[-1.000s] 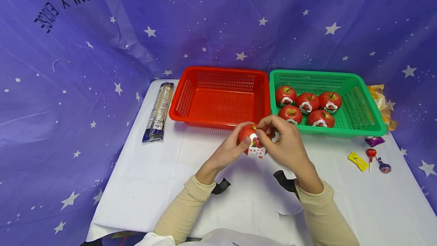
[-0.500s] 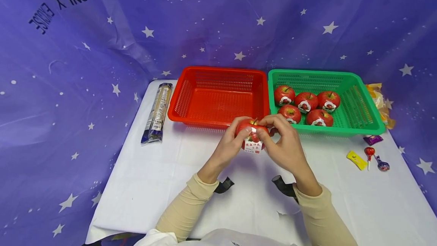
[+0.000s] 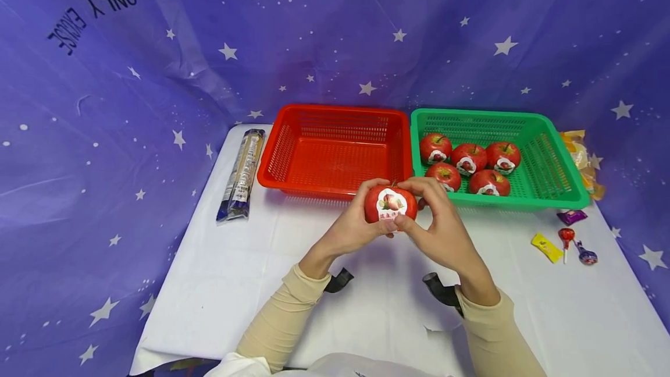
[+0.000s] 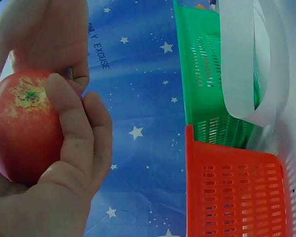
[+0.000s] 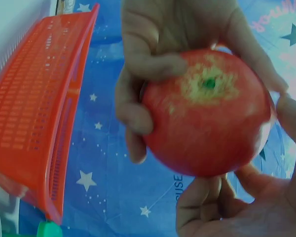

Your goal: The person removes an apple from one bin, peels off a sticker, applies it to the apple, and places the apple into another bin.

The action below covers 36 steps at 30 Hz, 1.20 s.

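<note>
In the head view a red apple [image 3: 391, 201] is held up above the table, in front of the two baskets. A white sticker with printed apples and red characters faces me on its side. My left hand [image 3: 352, 224] grips the apple from the left, fingers curled over its far side. From the right, my right hand [image 3: 441, 230] grips it too. Both thumbs meet at the lower part of the sticker. The left wrist view shows the apple's [image 4: 27, 128] underside hollow, and the left fingers wrap its edge. In the right wrist view the apple [image 5: 207, 133] sits between both hands.
Behind the hands stands a red basket [image 3: 335, 189] with nothing seen in it. The green basket [image 3: 567, 182] beside it holds several stickered apples [image 3: 469, 159]. A long pack [image 3: 242, 173] lies left. Candies [image 3: 546, 247], lollipops [image 3: 566, 235] and an orange bag [image 3: 581, 153] lie right.
The apple has been tilted so its stickered side faces up more. Both thumbs have slid down over the sticker, while the hands keep their place around the apple.
</note>
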{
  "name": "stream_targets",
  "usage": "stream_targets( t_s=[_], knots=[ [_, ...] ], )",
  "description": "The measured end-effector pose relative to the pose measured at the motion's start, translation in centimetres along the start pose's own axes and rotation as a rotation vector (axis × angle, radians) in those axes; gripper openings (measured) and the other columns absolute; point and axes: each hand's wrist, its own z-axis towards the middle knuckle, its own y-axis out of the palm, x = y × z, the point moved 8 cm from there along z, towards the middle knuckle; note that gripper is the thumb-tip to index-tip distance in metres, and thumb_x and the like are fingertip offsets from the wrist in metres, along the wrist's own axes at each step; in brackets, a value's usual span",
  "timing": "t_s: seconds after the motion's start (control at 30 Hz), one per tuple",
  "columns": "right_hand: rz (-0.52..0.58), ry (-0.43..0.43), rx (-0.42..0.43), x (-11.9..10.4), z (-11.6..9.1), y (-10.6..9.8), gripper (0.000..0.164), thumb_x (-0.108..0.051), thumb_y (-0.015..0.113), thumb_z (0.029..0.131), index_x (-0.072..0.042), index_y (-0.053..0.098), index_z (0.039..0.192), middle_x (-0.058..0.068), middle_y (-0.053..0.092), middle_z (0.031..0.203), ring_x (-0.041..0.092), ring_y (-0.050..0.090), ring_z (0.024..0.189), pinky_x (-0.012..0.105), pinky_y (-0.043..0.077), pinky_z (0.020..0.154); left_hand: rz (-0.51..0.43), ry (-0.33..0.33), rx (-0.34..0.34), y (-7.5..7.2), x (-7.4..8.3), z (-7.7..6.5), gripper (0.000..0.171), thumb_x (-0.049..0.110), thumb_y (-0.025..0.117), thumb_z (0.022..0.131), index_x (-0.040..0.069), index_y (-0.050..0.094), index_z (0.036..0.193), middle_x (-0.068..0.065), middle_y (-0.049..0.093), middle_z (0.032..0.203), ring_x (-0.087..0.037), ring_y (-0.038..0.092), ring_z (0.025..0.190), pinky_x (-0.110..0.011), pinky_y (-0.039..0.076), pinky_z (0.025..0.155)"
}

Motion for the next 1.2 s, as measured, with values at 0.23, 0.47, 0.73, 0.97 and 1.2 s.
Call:
stream_targets(
  t_s=[0.23, 0.47, 0.73, 0.97, 1.2],
  knots=[
    [0.036, -0.02, -0.027, -0.3, 0.0, 0.1, 0.045, -0.006, 0.071, 0.084, -0.017, 0.057, 0.125, -0.002, 0.053, 0.128, 0.013, 0.045, 0.114, 0.029, 0.039, 0.084, 0.098, 0.034, 0.007, -0.1, 0.2, 0.1, 0.09, 0.057, 0.073, 0.073, 0.025, 0.024, 0.141, -0.014, 0.044, 0.133, -0.02, 0.063, 0.101, -0.036, 0.058, 0.082],
    [0.056, -0.03, 0.047, -1.7, 0.0, 0.4, 0.038, 0.006, 0.065, 0.084, -0.003, 0.055, 0.119, 0.011, 0.054, 0.127, 0.017, 0.04, 0.115, 0.026, 0.034, 0.085, 0.173, 0.046, 0.034, -0.2, 0.5, 0.0, 0.085, 0.05, 0.074, 0.077, 0.028, 0.024, 0.141, -0.01, 0.043, 0.137, -0.02, 0.059, 0.112, -0.03, 0.055, 0.088],
    [0.08, 0.008, 0.036, -3.5, 0.2, 0.1, 0.043, 0.009, 0.061, 0.086, 0.005, 0.051, 0.128, 0.021, 0.046, 0.135, 0.021, 0.036, 0.126, 0.017, 0.033, 0.098, 0.1, 0.065, 0.059, -0.3, 1.0, 0.4, 0.084, 0.051, 0.071, 0.08, 0.02, 0.024, 0.143, -0.014, 0.04, 0.139, -0.023, 0.056, 0.117, -0.033, 0.055, 0.089],
    [0.122, -0.06, 0.027, -2.7, -0.2, -0.4, 0.068, 0.012, 0.071, 0.076, 0.003, 0.045, 0.137, 0.022, 0.039, 0.143, 0.014, 0.031, 0.136, 0.015, 0.033, 0.106, 0.072, 0.095, 0.039, 0.4, 2.1, 1.0, 0.089, 0.056, 0.07, 0.078, 0.018, 0.023, 0.143, -0.01, 0.037, 0.142, -0.021, 0.055, 0.118, -0.032, 0.055, 0.089],
    [0.005, -0.134, 0.042, 0.9, -1.4, -2.4, 0.079, 0.004, 0.077, 0.073, -0.002, 0.04, 0.144, 0.014, 0.035, 0.148, 0.022, 0.029, 0.139, 0.015, 0.032, 0.108, 0.044, 0.026, 0.006, 2.1, 1.8, 3.7, 0.07, 0.016, 0.071, 0.086, 0.023, 0.028, 0.14, -0.001, 0.043, 0.135, -0.011, 0.056, 0.112, -0.029, 0.055, 0.088]
  ],
)
